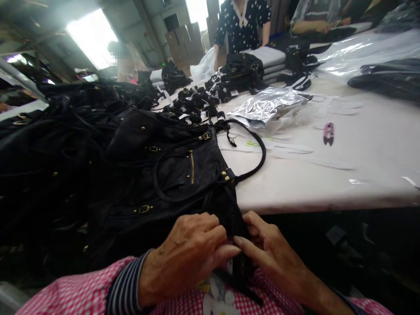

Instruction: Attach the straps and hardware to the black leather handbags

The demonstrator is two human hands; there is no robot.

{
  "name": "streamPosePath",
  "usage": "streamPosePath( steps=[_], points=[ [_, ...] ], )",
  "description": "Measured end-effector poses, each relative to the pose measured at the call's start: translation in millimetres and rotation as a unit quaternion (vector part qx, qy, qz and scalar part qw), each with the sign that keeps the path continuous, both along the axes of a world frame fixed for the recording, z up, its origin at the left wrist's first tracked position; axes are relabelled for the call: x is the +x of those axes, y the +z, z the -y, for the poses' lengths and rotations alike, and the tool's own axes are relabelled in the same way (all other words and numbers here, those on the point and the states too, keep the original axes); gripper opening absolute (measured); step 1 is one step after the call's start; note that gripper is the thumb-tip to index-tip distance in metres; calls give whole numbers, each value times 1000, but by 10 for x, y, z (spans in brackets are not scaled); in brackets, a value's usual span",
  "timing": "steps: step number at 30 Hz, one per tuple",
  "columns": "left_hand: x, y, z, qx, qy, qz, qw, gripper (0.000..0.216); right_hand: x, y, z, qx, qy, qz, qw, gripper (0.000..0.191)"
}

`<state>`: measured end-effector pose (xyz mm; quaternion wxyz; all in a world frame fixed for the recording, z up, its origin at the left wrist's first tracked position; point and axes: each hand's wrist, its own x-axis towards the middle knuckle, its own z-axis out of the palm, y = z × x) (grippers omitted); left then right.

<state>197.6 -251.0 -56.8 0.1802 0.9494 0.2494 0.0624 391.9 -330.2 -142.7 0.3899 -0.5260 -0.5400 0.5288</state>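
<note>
Pair of hands, worked at a black handbag (210,164)

Left hand (187,253): back uppermost, wrist bent inward from a striped cuff (126,286); fingers curled at the bag, thumb laid out toward the right hand (272,251). Fingertips hidden; cannot tell whether this grip pinches anything.

Right hand: reaching in from the lower right, thumb and forefinger pointing leftward, pinching a black edge of the bag between them. The two thumb tips nearly meet.

Handbag: at the near left of the white counter (367,144), partly overhanging its front edge, just before the wearer's checked garment (75,288). One looped handle (263,153) rests on the counter; brass zip (192,167) uppermost.

Also on counter: pink snips (328,134), silvery packet (271,105).
</note>
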Motion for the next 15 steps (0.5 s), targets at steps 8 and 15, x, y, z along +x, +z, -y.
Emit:
streamPosePath(
  steps=[8,15],
  points=[
    [-17,-429,372,-468,178,186,845,41,-29,181,78,270,-39,217,937,21],
    [-15,-589,502,-494,204,282,797,43,-319,337,135,232,-5,39,972,16]
  ],
)
